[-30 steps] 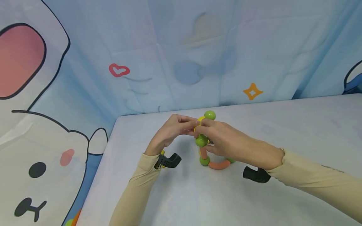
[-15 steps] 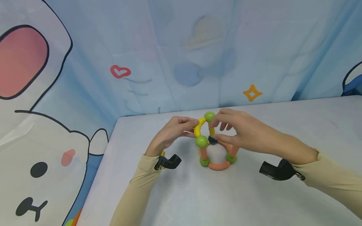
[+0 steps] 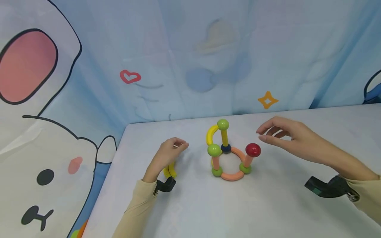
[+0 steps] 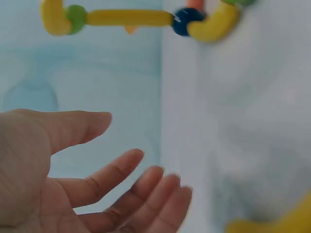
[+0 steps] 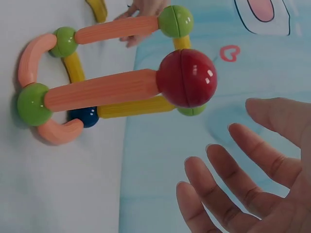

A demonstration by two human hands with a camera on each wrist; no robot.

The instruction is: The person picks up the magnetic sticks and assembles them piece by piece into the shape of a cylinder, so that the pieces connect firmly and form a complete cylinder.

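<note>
A ball-and-rod building toy stands on the table. Its base is a ring of curved orange rods (image 3: 232, 176) and yellow ones, joined by green balls and a navy ball (image 3: 226, 148). Three straight rods rise from it, topped by a red ball (image 3: 253, 150) and two green balls (image 3: 223, 124). A curved yellow rod (image 3: 210, 135) links the green tops. My left hand (image 3: 168, 152) hovers left of the toy, fingers loosely bent, holding nothing. To the toy's right, my right hand (image 3: 293, 140) is in the air with relaxed, spread fingers, as the right wrist view shows.
Loose curved yellow rods (image 3: 170, 170) lie on the white tabletop (image 3: 196, 211), partly hidden by my left hand and wrist. Behind the table's far edge hangs a blue printed curtain (image 3: 178, 66). A large cartoon animal (image 3: 59, 148) is printed at the left.
Both hands have come off the toy: the left let go of the curved yellow rod and drew back left and down, the right moved away right. The red ball now shows.
</note>
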